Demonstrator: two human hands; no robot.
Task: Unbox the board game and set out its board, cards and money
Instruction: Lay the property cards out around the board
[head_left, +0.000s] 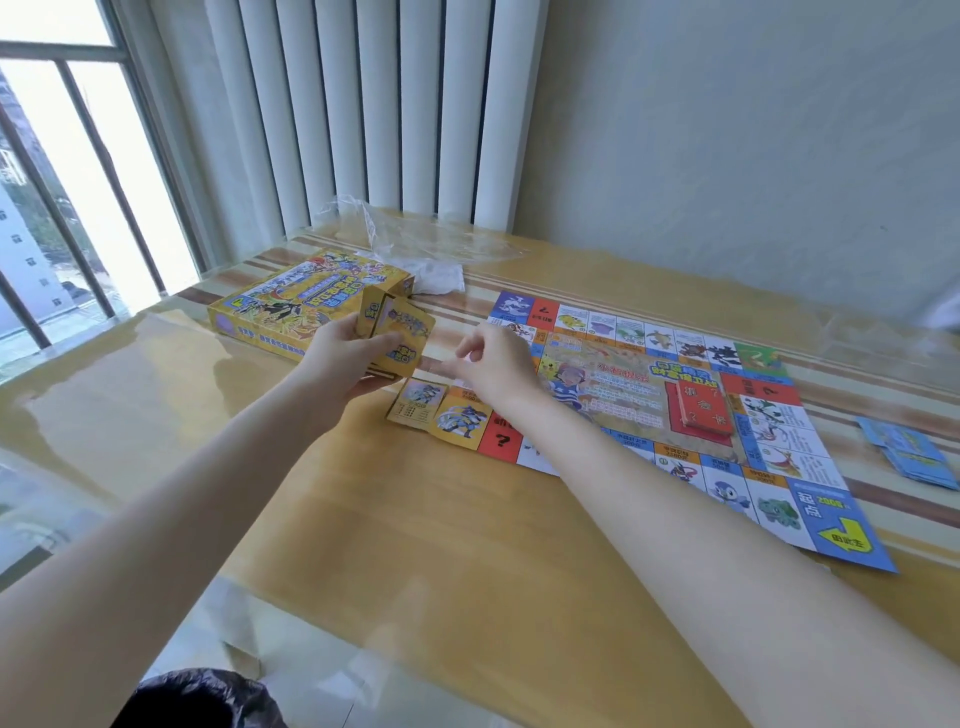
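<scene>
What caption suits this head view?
Left hand holds yellow cards beside the unfolded game board; right hand hovers nearby.

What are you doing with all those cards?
A person is setting up a board game. The left hand holds a stack of yellow cards, and the right hand hovers beside it, fingers curled. One card already lies at the edge of the board, which is spread on the table. A red deck sits on the board, blue cards lie off to the right, and the box is behind.

I see both forearms stretched toward 12 o'clock. Left hand (340, 358) at 11 o'clock, fingers curled, gripping. Right hand (493, 364) at 1 o'clock, palm down, thumb and forefinger pinched, nothing visibly held.
</scene>
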